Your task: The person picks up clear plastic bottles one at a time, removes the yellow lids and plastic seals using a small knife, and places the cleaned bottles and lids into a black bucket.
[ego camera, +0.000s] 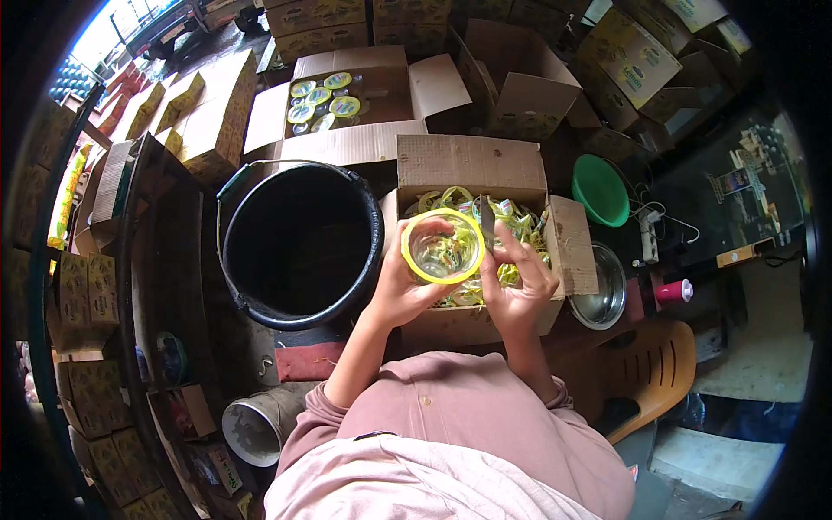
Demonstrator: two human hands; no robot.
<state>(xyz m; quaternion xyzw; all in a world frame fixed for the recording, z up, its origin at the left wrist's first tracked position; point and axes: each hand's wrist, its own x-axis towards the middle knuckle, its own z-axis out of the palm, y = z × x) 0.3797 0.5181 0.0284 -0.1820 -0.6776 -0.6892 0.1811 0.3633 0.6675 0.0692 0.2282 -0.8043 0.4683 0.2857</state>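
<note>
My left hand [393, 296] holds a clear plastic cup [437, 257] with a yellow rim, its mouth turned up towards me. The inside looks empty, and scraps show through its wall. Between the fingers of my right hand [523, 286] is a thin, flat dark blade [486, 221], upright against the right side of the yellow rim. Its lower end is hidden by the fingers. Both hands are above an open cardboard box [471, 162] full of yellow and clear plastic lid film scraps [517, 211].
A large black bucket [374, 240] with a wire handle stands left of the box. Behind, another open carton [351, 140] contains several lidded cups [318, 95]. To the right are a green plastic basin [599, 190], a metal bowl [614, 286], a power strip [649, 237] and an orange chair [656, 364].
</note>
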